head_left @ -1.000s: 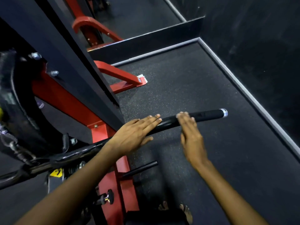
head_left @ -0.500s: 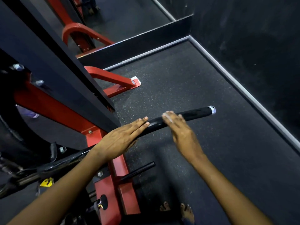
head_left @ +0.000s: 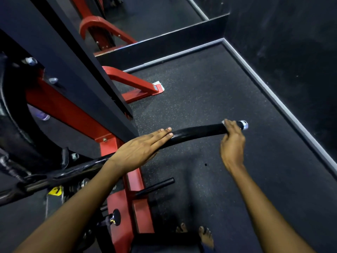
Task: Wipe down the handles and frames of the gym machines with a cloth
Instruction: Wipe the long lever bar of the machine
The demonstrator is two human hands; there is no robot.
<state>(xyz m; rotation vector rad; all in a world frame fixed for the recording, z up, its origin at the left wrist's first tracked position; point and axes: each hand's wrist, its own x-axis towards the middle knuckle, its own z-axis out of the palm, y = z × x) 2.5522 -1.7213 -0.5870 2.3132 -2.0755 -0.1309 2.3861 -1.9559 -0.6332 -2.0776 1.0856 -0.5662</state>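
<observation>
step: wiping black handle bar | left hand flat on bar, fingers straight, likely steadying it | right hand curls round far end beside chrome cap | cloth: only a pale sliver at fingertips, uncertain | red frame apparently unwiped
</observation>
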